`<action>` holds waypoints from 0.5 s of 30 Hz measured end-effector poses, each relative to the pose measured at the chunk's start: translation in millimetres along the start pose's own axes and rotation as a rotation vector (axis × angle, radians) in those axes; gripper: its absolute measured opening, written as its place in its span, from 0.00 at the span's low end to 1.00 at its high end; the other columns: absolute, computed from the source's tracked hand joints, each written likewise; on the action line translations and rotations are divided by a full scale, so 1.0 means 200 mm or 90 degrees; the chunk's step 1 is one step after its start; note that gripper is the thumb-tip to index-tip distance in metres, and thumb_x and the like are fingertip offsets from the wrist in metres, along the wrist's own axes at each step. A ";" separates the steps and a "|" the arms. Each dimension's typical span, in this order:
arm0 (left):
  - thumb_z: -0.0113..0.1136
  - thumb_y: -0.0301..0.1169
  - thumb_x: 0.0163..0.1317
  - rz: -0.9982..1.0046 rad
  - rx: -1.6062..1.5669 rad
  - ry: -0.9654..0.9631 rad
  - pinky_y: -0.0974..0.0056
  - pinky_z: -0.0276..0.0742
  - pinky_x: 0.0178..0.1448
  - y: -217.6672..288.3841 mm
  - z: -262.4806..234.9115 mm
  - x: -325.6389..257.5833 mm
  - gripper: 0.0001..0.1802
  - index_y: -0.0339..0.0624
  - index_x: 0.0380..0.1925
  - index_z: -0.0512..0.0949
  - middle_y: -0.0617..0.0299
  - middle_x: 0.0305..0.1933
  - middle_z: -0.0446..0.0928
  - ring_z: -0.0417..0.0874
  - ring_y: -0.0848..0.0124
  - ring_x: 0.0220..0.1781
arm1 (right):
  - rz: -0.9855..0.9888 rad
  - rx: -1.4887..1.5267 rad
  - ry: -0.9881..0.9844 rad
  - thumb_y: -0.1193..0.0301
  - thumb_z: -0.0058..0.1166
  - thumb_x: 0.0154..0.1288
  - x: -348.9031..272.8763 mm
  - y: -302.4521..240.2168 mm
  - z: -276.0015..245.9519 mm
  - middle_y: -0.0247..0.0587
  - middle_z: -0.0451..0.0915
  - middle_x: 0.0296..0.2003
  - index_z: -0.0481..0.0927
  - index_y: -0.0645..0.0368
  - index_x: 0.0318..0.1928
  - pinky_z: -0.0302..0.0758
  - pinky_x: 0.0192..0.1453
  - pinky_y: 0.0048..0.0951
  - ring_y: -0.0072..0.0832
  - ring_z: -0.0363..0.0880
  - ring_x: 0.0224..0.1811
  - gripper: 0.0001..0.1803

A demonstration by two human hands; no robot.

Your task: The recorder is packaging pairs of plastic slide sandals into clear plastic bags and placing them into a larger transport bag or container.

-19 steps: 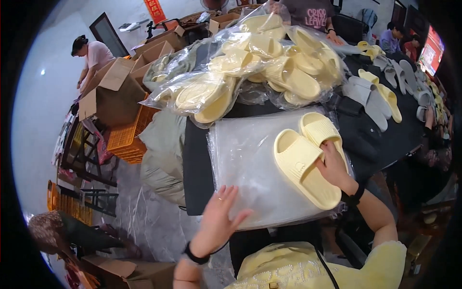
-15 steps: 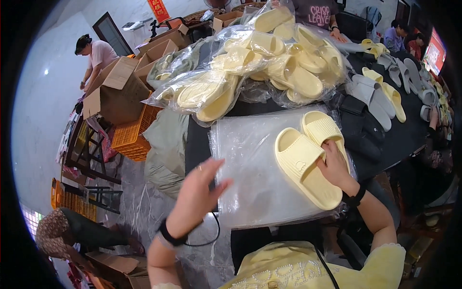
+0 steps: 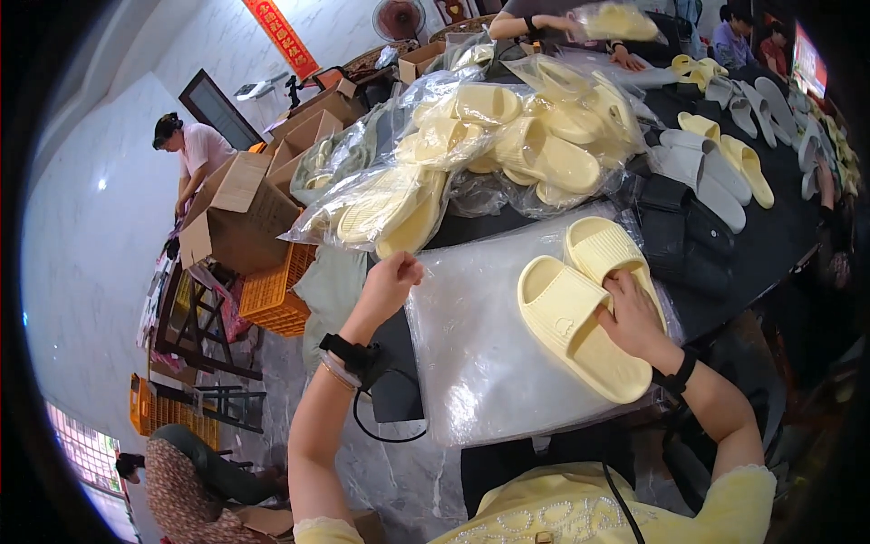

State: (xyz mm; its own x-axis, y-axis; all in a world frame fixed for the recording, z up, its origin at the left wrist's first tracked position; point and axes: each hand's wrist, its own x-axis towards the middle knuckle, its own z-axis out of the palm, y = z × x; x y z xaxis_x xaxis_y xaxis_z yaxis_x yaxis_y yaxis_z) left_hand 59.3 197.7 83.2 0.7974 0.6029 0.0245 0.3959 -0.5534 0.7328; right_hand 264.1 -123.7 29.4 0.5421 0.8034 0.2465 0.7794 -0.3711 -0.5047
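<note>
Bagged slippers (image 3: 544, 154) lay heaped on the counter (image 3: 787, 213) beyond the work; grey slippers (image 3: 698, 172) sat to the right; the yellow pair (image 3: 566, 308), straps ribbed, rested on clear bags (image 3: 476, 363); the right hand (image 3: 634, 317), fingers half bent, pinched it; the left hand (image 3: 390, 279), fingers curled nearly closed around nothing visible, hung near the bags' corner; leftward, an open carton (image 3: 243, 222), contents hidden, stood near an orange crate (image 3: 279, 292).

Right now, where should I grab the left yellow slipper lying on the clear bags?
Probably by the ridged strap of that left yellow slipper, coming from the left. The strap arches over the sole and opens at the toe, leaving room for fingers, while the right hand is at the slipper's right edge.
</note>
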 end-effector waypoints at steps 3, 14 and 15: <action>0.51 0.30 0.64 0.005 -0.036 0.020 0.69 0.76 0.35 0.02 -0.01 0.05 0.10 0.31 0.35 0.72 0.56 0.28 0.79 0.80 0.71 0.29 | -0.009 -0.010 0.009 0.67 0.51 0.57 0.00 0.02 0.01 0.49 0.66 0.47 0.69 0.63 0.49 0.65 0.53 0.41 0.46 0.68 0.51 0.21; 0.45 0.32 0.66 0.007 0.181 0.179 0.60 0.72 0.22 -0.24 0.13 0.08 0.10 0.33 0.34 0.66 0.51 0.24 0.75 0.78 0.64 0.17 | -0.047 -0.026 0.009 0.66 0.50 0.58 0.00 0.00 0.03 0.50 0.66 0.48 0.69 0.65 0.50 0.64 0.54 0.41 0.46 0.67 0.51 0.21; 0.47 0.33 0.65 -0.099 0.053 0.149 0.60 0.73 0.25 -0.17 0.14 0.06 0.12 0.33 0.39 0.65 0.51 0.25 0.76 0.79 0.63 0.19 | -0.030 -0.026 -0.002 0.66 0.50 0.58 0.00 0.01 0.03 0.50 0.66 0.48 0.69 0.65 0.50 0.64 0.54 0.41 0.46 0.67 0.51 0.21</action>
State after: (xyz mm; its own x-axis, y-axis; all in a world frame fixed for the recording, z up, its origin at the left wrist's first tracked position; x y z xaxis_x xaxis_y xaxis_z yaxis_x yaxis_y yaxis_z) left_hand 68.5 208.2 39.1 0.6013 0.7950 0.0797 0.5488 -0.4834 0.6820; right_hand 264.1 -121.4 22.6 0.5038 0.8217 0.2665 0.8161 -0.3516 -0.4587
